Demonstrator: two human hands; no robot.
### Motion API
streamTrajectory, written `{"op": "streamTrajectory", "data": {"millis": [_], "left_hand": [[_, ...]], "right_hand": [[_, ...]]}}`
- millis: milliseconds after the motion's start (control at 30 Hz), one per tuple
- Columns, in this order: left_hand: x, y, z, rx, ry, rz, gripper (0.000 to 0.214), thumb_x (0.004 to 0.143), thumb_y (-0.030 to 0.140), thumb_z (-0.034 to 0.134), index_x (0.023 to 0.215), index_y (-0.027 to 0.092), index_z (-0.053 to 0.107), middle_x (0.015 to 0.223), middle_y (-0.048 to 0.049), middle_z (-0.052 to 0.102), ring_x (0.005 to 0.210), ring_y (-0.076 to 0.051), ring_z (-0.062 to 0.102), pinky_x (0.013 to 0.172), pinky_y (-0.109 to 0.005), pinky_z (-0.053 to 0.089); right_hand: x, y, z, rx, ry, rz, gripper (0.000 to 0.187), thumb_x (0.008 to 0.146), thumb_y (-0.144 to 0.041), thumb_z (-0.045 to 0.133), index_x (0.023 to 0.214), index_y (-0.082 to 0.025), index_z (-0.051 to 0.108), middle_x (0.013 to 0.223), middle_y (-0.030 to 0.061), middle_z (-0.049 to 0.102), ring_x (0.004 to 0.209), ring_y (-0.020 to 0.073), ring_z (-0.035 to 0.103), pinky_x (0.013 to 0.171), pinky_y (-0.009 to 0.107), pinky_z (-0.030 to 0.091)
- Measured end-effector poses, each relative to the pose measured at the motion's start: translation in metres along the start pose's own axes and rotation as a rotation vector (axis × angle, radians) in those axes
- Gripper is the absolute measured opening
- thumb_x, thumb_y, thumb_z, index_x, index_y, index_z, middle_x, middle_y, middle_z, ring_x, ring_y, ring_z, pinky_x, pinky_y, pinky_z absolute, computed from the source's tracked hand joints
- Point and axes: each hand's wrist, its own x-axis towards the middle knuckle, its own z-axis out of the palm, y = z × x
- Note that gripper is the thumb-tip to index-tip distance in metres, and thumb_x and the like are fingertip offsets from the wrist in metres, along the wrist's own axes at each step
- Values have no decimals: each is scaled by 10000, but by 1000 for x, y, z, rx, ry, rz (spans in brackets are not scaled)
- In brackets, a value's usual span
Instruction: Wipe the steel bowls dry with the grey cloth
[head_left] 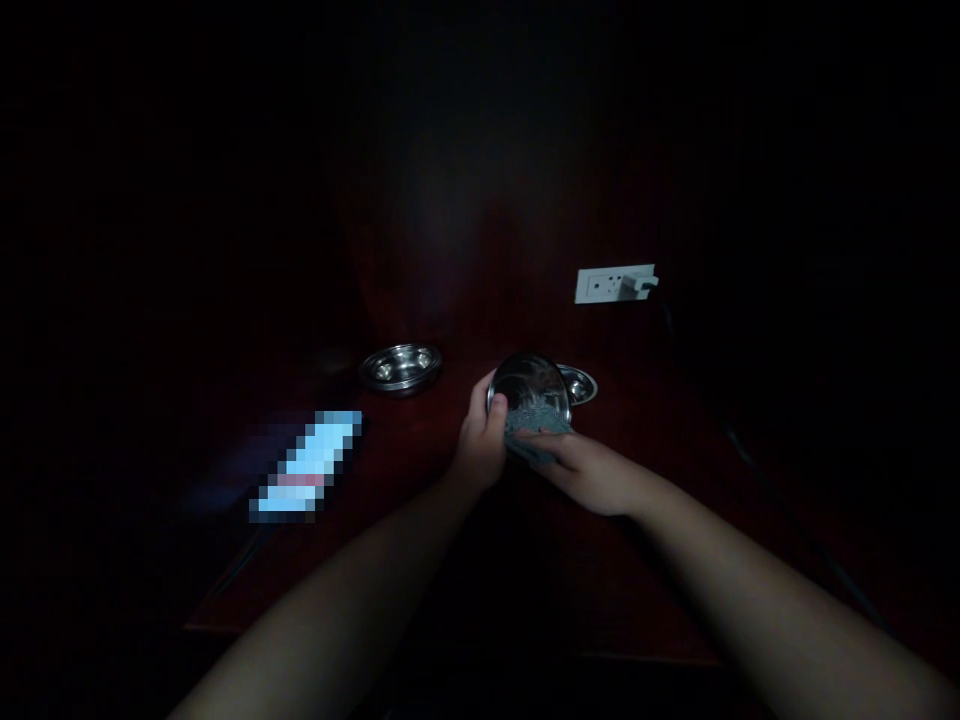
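Note:
My left hand (pixel 484 437) grips a shiny metal bowl (pixel 529 378) by its left side, the thumb over the rim. The bowl is tilted so that its inside faces me. In my right hand (pixel 589 470) is a grey-green cloth (pixel 538 418), pressed against the bowl's lower inner side with the fingers lying over it. Behind the held bowl, a second metal bowl (pixel 581 385) shows only its right part. To the left, one or more metal bowls (pixel 401 368) sit on the dark red table (pixel 420 450).
A lit, blurred-out phone-like screen (pixel 311 465) lies on the left. On the back wall is a white socket plate (pixel 600 285) with a plug (pixel 641 284) in it. A dark cable (pixel 810 545) runs down the right side. Most surroundings are too dark to make out.

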Motion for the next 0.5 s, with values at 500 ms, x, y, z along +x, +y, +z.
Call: {"op": "streamTrajectory", "data": {"millis": [500], "left_hand": [[-3, 1, 4, -245, -79, -102, 535, 903, 536, 275, 1293, 212, 444, 1287, -73, 548, 1204, -214, 493, 1044, -367, 354]], "right_hand": [[-3, -11, 11, 53, 102, -41, 795, 756, -239, 625, 1434, -153, 219, 1485, 156, 295, 1373, 245, 276, 1125, 462, 247]]}}
